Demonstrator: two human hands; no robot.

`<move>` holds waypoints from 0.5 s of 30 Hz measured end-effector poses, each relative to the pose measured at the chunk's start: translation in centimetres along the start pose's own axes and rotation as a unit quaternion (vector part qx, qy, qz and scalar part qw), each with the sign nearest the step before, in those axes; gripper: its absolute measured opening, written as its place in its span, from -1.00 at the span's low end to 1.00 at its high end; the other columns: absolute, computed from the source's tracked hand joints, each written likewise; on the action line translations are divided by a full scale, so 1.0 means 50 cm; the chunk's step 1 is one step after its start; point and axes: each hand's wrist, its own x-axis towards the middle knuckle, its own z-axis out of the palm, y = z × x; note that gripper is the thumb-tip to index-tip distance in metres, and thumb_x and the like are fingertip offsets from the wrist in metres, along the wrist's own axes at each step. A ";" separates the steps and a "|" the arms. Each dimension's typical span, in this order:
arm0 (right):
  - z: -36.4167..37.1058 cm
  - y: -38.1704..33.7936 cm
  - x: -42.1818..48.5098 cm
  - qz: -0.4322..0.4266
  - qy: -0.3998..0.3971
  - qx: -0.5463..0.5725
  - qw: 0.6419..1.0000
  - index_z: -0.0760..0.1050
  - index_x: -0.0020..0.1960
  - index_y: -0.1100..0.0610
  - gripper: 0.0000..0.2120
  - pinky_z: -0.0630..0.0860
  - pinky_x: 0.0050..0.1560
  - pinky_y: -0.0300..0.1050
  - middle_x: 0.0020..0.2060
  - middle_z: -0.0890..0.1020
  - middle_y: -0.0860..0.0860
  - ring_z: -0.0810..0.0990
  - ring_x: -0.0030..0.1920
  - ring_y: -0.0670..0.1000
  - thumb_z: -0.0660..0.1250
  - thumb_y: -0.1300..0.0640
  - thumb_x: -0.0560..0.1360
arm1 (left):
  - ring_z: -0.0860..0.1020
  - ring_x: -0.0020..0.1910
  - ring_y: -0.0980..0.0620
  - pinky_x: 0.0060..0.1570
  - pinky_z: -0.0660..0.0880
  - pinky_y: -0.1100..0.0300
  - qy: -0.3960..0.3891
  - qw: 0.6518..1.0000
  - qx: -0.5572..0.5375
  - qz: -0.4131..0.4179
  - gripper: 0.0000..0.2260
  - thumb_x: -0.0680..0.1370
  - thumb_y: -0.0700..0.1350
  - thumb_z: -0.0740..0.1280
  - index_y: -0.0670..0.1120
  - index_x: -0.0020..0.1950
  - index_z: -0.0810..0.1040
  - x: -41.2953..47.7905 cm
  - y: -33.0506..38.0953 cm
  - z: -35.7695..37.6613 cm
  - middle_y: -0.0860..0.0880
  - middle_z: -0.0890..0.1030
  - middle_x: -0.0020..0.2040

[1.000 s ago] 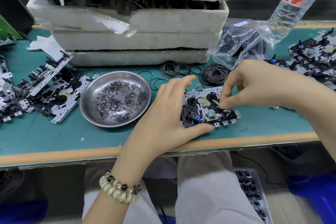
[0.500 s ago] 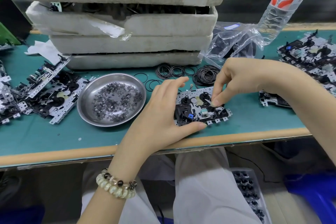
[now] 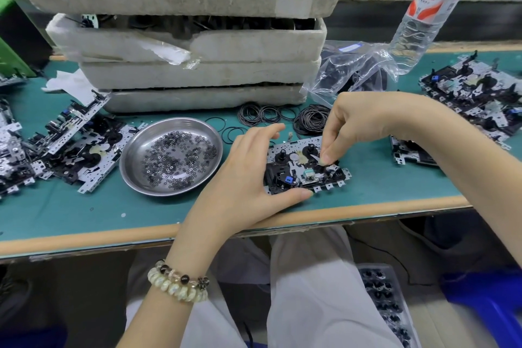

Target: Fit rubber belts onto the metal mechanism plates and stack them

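Observation:
A metal mechanism plate (image 3: pixel 293 167) with black wheels and a blue part lies flat on the green table near its front edge. My left hand (image 3: pixel 248 178) holds the plate's left side, thumb along the front edge and fingers over the back edge. My right hand (image 3: pixel 364 124) reaches down from the right, and its thumb and fingers pinch a small part on the plate's right half; what they pinch is too small to tell. Loose black rubber belts (image 3: pixel 310 120) lie in a pile just behind the plate.
A steel dish (image 3: pixel 141 150) of small black washers sits left of the plate. Finished-looking plates are heaped at the left (image 3: pixel 70 144) and the right (image 3: pixel 474 96). Stacked foam trays (image 3: pixel 197 76), a plastic bag (image 3: pixel 353 70) and a water bottle (image 3: pixel 423 11) stand behind.
Both hands stay on the plate with almost no movement. The camera view has shifted slightly, so the scene sits a little further left.

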 end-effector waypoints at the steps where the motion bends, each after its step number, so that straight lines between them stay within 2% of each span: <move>1: 0.001 -0.004 -0.006 -0.001 0.009 -0.002 1.000 0.67 -0.37 -0.18 -0.87 0.49 0.04 -0.11 -0.37 0.66 -0.25 0.59 -0.08 -0.16 0.60 -0.01 0.27 | 0.29 0.37 0.19 0.24 0.06 0.62 0.000 1.000 -0.001 0.000 -0.14 0.37 0.32 0.44 0.02 0.55 0.21 0.000 0.000 0.000 0.12 0.36 0.39; 3: 0.012 -0.024 -0.024 0.002 0.057 -0.032 0.998 0.66 -0.41 -0.16 -0.84 0.44 -0.15 -0.19 -0.42 0.64 -0.25 0.57 -0.18 -0.21 0.59 0.00 0.29 | 0.29 0.38 0.19 0.24 0.06 0.62 -0.006 1.000 -0.002 0.002 -0.13 0.36 0.32 0.44 0.03 0.55 0.20 -0.007 -0.001 -0.010 0.13 0.36 0.38; 4: 0.020 -0.031 -0.032 0.005 0.094 -0.063 0.994 0.65 -0.41 -0.13 -0.85 0.46 -0.20 -0.18 -0.42 0.64 -0.19 0.58 -0.20 -0.17 0.58 0.01 0.29 | 0.29 0.38 0.19 0.24 0.06 0.62 -0.006 1.000 -0.002 0.003 -0.13 0.36 0.32 0.44 0.03 0.56 0.20 -0.009 -0.001 -0.011 0.13 0.36 0.38; 7: 0.056 -0.057 -0.055 0.021 0.210 -0.168 0.963 0.62 -0.24 0.01 -0.97 0.56 -0.15 -0.07 -0.31 0.62 -0.02 0.60 -0.20 0.09 0.46 0.09 0.34 | 0.28 0.38 0.19 0.26 0.06 0.62 -0.005 1.000 -0.005 0.004 -0.14 0.37 0.31 0.43 0.02 0.56 0.20 -0.009 0.000 -0.012 0.12 0.36 0.39; 9: 0.078 -0.073 -0.071 0.026 0.258 -0.204 0.944 0.56 -0.14 0.08 -0.92 0.45 -0.21 -0.08 -0.33 0.50 0.01 0.49 -0.27 0.14 0.36 0.13 0.37 | 0.28 0.38 0.20 0.26 0.07 0.61 -0.006 1.000 -0.007 0.005 -0.13 0.37 0.31 0.43 0.02 0.56 0.20 -0.009 -0.001 -0.010 0.12 0.36 0.39; 11: 0.095 -0.088 -0.082 0.042 0.287 -0.220 0.931 0.45 -0.19 0.08 -0.93 0.29 -0.25 -0.10 -0.38 0.33 -0.01 0.30 -0.37 0.09 0.33 0.14 0.39 | 0.29 0.37 0.19 0.26 0.09 0.59 -0.005 1.000 -0.008 0.006 -0.13 0.36 0.31 0.44 0.02 0.56 0.21 -0.008 0.000 -0.010 0.13 0.36 0.39; 13: 0.111 -0.099 -0.085 0.069 0.297 -0.234 0.923 0.24 -0.31 0.09 -0.73 0.17 -0.33 -0.12 -0.40 0.23 0.00 0.21 -0.34 0.08 0.34 0.14 0.41 | 0.30 0.37 0.17 0.28 0.13 0.51 -0.004 1.000 -0.010 0.006 -0.13 0.36 0.31 0.44 0.01 0.56 0.21 -0.008 0.002 -0.009 0.12 0.37 0.38; 15: 0.120 -0.108 -0.084 0.082 0.296 -0.245 0.920 0.10 -0.34 0.09 -0.59 0.03 -0.41 -0.14 -0.40 0.19 0.01 0.23 -0.23 0.11 0.36 0.14 0.41 | 0.32 0.36 0.15 0.29 0.18 0.42 -0.003 1.000 -0.010 0.008 -0.13 0.36 0.31 0.44 0.00 0.55 0.22 -0.007 0.003 -0.009 0.11 0.38 0.37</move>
